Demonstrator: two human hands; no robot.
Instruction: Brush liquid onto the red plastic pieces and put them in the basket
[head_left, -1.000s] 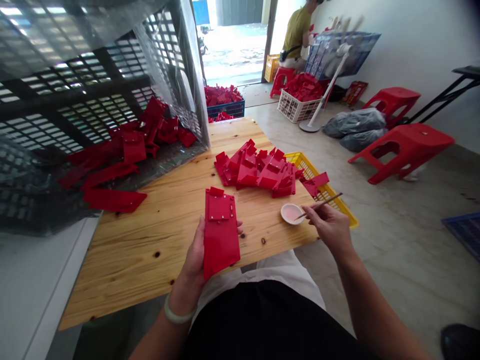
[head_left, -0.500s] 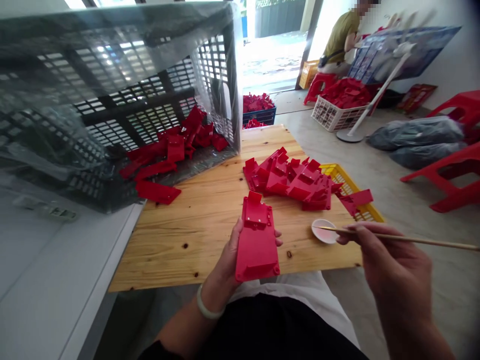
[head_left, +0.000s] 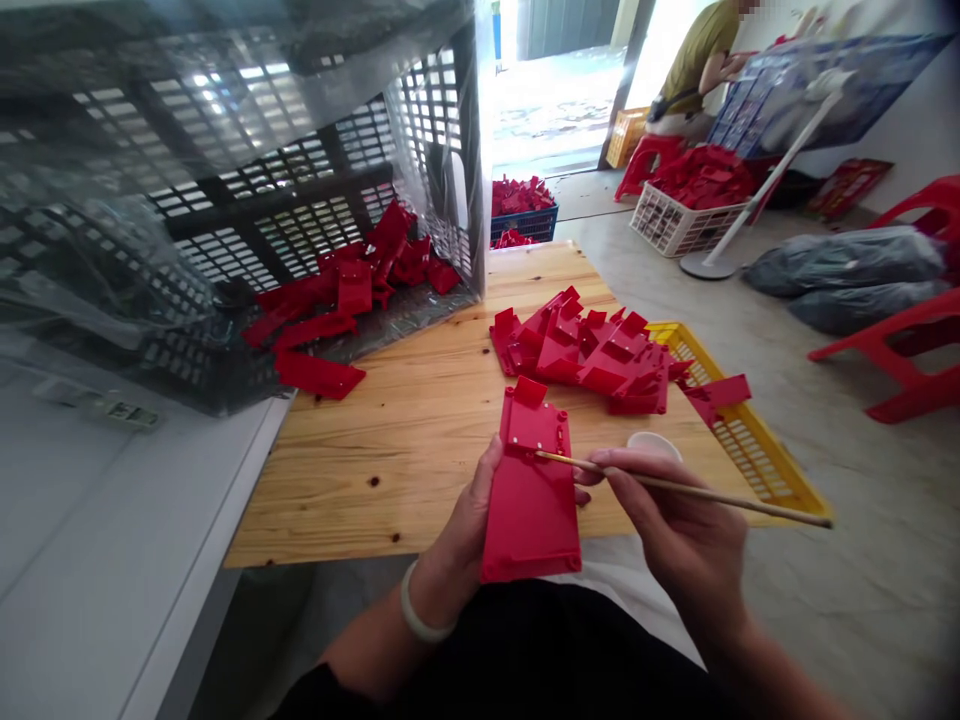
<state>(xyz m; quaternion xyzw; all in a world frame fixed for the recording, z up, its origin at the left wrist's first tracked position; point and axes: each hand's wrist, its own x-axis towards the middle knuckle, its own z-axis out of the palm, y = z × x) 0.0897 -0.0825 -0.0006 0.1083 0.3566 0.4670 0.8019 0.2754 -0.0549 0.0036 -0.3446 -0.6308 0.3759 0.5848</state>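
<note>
A person at a wooden worktop (head_left: 420, 450) grips a red plastic panel (head_left: 532, 515) in the left hand (head_left: 469, 515), fingers curled around its edges, apparently to leave the upper face unobstructed. The right hand (head_left: 690, 520) pinches a thin wooden stick (head_left: 780, 511) pen-fashion, likely for fine control, its tip at or just above the panel's pale dots (head_left: 539, 446). The panel is held over the worktop's near edge, face up. A white dish (head_left: 655, 442) sits partly hidden behind the right hand, seemingly placed for a short reach. Red parts (head_left: 577, 350) lie heaped beyond; a plastic-lined dark crate (head_left: 315, 205) stands at left, a yellow crate (head_left: 787, 472) at right.
</note>
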